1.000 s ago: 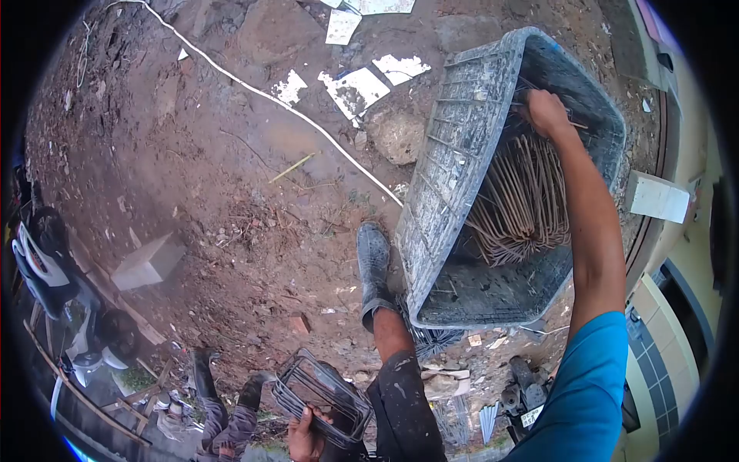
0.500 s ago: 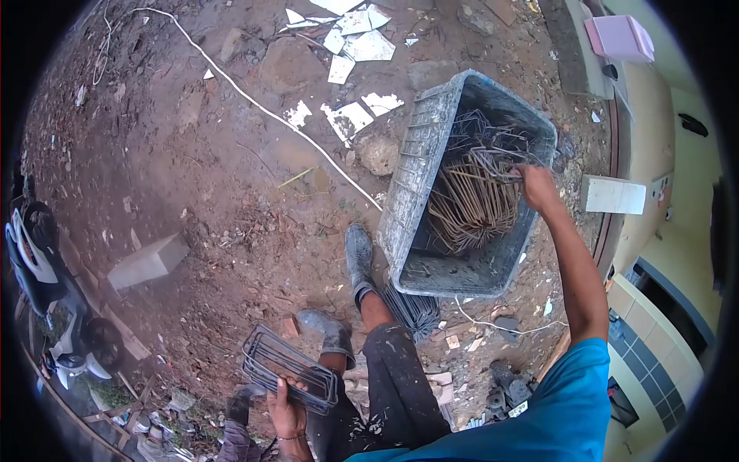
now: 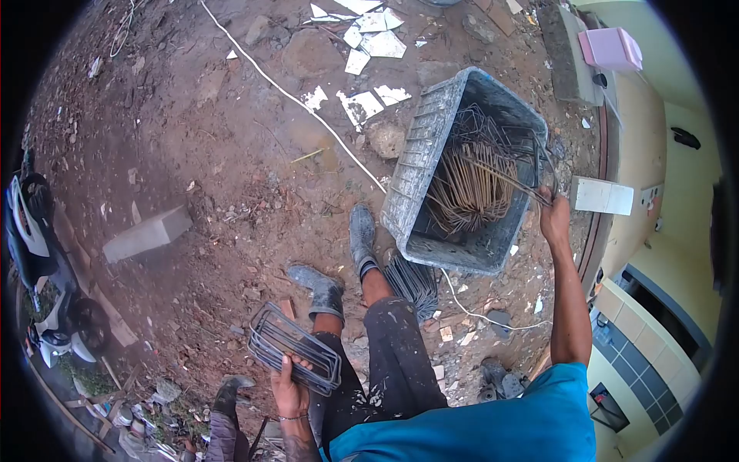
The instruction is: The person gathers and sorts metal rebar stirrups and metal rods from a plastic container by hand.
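Note:
My left hand (image 3: 291,391) is closed round a small stack of bent dark metal frames (image 3: 296,350), held over my left thigh. At the right rim of the scuffed grey tub (image 3: 419,142), my right hand (image 3: 554,215) grips the end of a thin metal frame (image 3: 512,179), which reaches back over the heap. Inside the tub lies a tangle of rusty metal frames (image 3: 473,185). Another bundle of dark frames (image 3: 413,283) rests on the ground beside the tub's lower corner.
Broken white tiles (image 3: 381,42) and a white cable (image 3: 285,92) lie on the muddy ground. A pale block (image 3: 148,233) is at the left, near a motorcycle (image 3: 54,269). Another person's boot (image 3: 231,385) shows at the lower left. A white block (image 3: 603,195) sits at the right.
My right hand has pulled back to the right and down, drawing a metal frame out from the heap to the tub's rim. My left hand still holds its stack.

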Available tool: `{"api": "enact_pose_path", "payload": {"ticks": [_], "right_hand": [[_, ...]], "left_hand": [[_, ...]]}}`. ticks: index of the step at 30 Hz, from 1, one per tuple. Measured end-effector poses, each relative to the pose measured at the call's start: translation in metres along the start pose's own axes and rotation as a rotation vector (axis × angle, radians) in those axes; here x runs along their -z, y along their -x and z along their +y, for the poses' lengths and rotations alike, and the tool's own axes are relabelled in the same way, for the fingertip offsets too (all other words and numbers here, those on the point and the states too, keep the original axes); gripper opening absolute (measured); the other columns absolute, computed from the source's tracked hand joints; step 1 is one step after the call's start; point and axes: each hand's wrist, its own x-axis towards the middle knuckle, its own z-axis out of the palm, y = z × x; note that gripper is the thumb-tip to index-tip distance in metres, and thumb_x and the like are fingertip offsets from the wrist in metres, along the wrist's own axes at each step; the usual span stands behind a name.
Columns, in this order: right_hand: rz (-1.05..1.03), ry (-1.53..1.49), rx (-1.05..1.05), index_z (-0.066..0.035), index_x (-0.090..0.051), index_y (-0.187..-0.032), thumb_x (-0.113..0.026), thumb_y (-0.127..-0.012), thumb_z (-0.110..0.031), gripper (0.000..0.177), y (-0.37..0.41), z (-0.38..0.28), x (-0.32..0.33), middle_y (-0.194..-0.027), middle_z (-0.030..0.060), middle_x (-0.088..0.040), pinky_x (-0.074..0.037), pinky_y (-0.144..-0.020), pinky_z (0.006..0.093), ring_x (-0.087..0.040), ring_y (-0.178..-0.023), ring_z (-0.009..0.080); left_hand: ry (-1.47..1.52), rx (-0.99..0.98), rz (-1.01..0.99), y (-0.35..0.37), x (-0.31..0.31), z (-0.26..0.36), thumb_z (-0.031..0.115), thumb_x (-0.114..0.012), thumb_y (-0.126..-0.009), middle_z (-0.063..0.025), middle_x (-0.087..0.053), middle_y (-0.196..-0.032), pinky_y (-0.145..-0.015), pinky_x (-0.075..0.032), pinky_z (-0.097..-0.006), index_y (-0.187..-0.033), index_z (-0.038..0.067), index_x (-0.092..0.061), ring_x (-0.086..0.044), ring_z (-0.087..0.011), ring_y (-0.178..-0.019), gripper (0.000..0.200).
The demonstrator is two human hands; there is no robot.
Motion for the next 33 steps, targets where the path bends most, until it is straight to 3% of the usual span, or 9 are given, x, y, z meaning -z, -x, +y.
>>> {"api": "enact_pose_path", "payload": {"ticks": [2,3,5,8,14,18,22,25,33], "right_hand": [[0.178,0.064,-0.085,0.005,-0.063,-0.086,-0.049,-0.092,-0.033,0.041,-0.006,-0.004,0.047,-0.071,0.0186,-0.062,-0.043,-0.066,0.0387,-0.058,-0.066,0.025],[0.179,-0.061,-0.143,0.002,-0.064,-0.085,-0.049,-0.092,-0.036,0.042,-0.016,-0.003,0.085,-0.063,0.0079,-0.058,-0.04,-0.057,0.0332,-0.049,-0.058,0.0159],[0.033,-0.253,-0.242,-0.002,-0.063,-0.086,-0.049,-0.092,-0.038,0.039,-0.015,0.019,0.126,-0.055,-0.0041,-0.037,-0.026,-0.048,0.0257,-0.032,-0.051,0.0072],[0.113,-0.127,-0.316,-0.001,-0.061,-0.084,-0.05,-0.091,-0.039,0.04,0.025,-0.024,0.173,-0.057,-0.0037,-0.035,-0.028,-0.046,0.0266,-0.031,-0.05,0.0082],[0.143,-0.481,-0.327,-0.004,-0.053,-0.089,-0.051,-0.092,-0.035,0.032,0.094,-0.108,0.26,-0.053,-0.009,-0.024,-0.019,-0.042,0.0209,-0.021,-0.045,0.0029],[0.002,-0.732,-0.369,-0.004,-0.051,-0.09,-0.049,-0.093,-0.032,0.028,0.138,-0.159,0.221,-0.053,-0.0091,-0.022,-0.018,-0.041,0.0204,-0.02,-0.044,0.003],[-0.32,-0.903,-0.447,-0.003,-0.051,-0.088,-0.048,-0.094,-0.033,0.031,0.189,-0.21,0.124,-0.055,-0.008,-0.026,-0.022,-0.044,0.0227,-0.023,-0.047,0.0045],[-0.544,-0.876,-0.395,-0.002,-0.053,-0.086,-0.051,-0.093,-0.033,0.032,0.224,-0.25,0.079,-0.054,-0.0076,-0.028,-0.023,-0.044,0.0221,-0.024,-0.046,0.004],[-0.867,-0.808,-0.021,-0.001,-0.056,-0.082,-0.052,-0.092,-0.034,0.034,0.31,-0.32,0.093,-0.053,-0.0066,-0.032,-0.024,-0.044,0.0215,-0.029,-0.046,0.004]], "left_hand": [[0.019,-0.024,-0.017,0.001,0.009,0.004,0.017,-0.052,-0.092,-0.0044,-0.054,-0.08,-0.068,-0.048,-0.0312,-0.095,0.004,-0.051,-0.054,-0.016,-0.073,0.013],[0.022,-0.014,-0.016,0.001,0.014,0.005,0.017,-0.052,-0.092,-0.0044,-0.054,-0.08,-0.068,-0.048,-0.0312,-0.095,0.004,-0.051,-0.054,-0.016,-0.073,0.013],[0.013,-0.037,-0.022,0.001,0.019,0.006,0.018,-0.052,-0.092,-0.004,-0.053,-0.081,-0.068,-0.047,-0.0302,-0.095,0.004,-0.051,-0.053,-0.0146,-0.073,0.014],[0.084,-0.048,-0.082,-0.004,0.019,0.005,0.017,-0.051,-0.093,-0.0038,-0.053,-0.082,-0.068,-0.047,-0.0287,-0.096,0.004,-0.051,-0.052,-0.0132,-0.074,0.014],[0.151,-0.041,-0.134,0.003,0.02,0.005,0.017,-0.051,-0.093,-0.0037,-0.054,-0.083,-0.068,-0.046,-0.0284,-0.101,0.003,-0.051,-0.053,-0.0135,-0.074,0.016],[0.216,-0.061,-0.182,0.012,0.02,0.005,0.017,-0.051,-0.093,-0.0038,-0.054,-0.082,-0.069,-0.047,-0.03,-0.101,0.004,-0.051,-0.054,-0.0143,-0.073,0.016],[0.201,-0.029,-0.095,0.029,0.026,0.018,0.017,-0.054,-0.091,-0.0055,-0.057,-0.085,-0.069,-0.05,-0.0296,-0.099,0.002,-0.053,-0.059,-0.0159,-0.076,0.017],[0.244,-0.058,-0.167,0.049,0.037,0.041,0.012,-0.058,-0.088,-0.0091,-0.059,-0.091,-0.073,-0.053,-0.031,-0.105,0.0,-0.052,-0.061,-0.0186,-0.082,0.022],[0.359,-0.251,-0.29,0.132,0.085,0.11,0.008,-0.059,-0.086,-0.0123,-0.06,-0.1,-0.077,-0.054,-0.0347,-0.109,-0.001,-0.051,-0.062,-0.0212,-0.089,0.026]]}}
